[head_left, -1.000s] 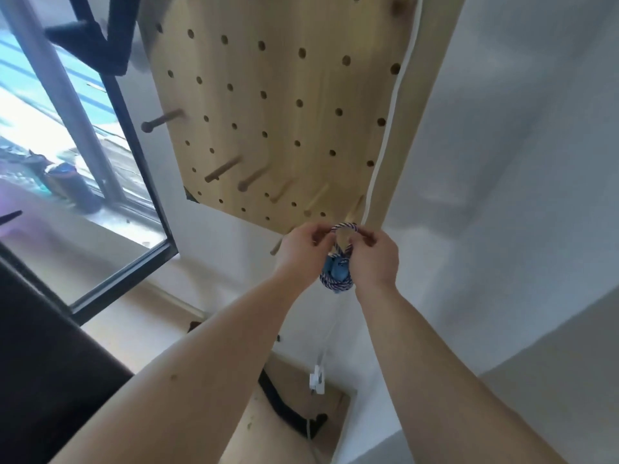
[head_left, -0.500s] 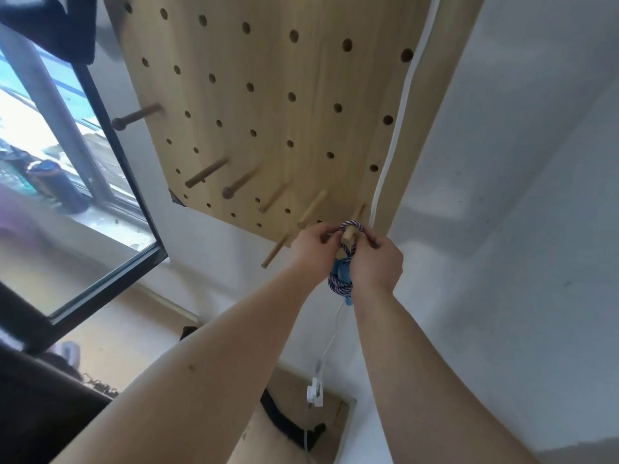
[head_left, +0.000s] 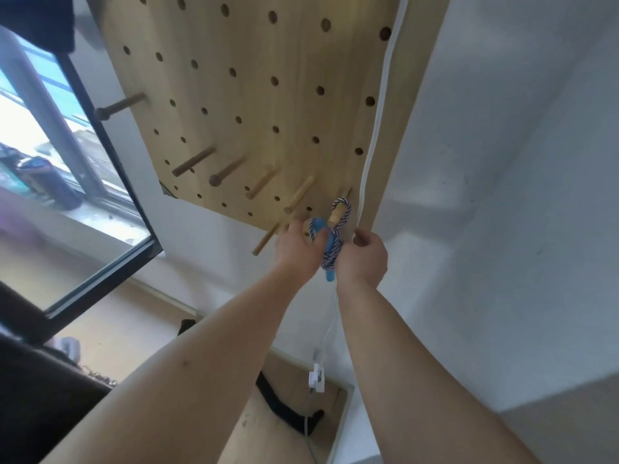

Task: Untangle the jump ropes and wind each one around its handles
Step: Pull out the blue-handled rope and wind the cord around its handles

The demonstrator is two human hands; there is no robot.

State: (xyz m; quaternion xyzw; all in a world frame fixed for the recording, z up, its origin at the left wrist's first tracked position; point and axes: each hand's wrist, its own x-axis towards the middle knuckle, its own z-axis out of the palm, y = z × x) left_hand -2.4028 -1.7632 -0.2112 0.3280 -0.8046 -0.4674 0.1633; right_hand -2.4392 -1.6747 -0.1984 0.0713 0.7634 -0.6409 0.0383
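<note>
White wall (head_left: 502,162) ahead, both forearms (head_left: 207,363) reaching up. Left hand (head_left: 296,244) loose-fingered, touching the blue handle (head_left: 316,227) of the wound jump rope (head_left: 330,256). Right hand (head_left: 363,259) curled just beside the bundle; gripping cord or not, can't tell. Looks light, soft, floppy: best taken by the stiff handles, not the coils. Top loop hooked over a wooden peg (head_left: 335,218) low on the pegboard (head_left: 254,105), bundle hanging between both hands.

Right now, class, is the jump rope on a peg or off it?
On: the rope has its top loop over a peg, and its wound bundle hangs below.
</note>
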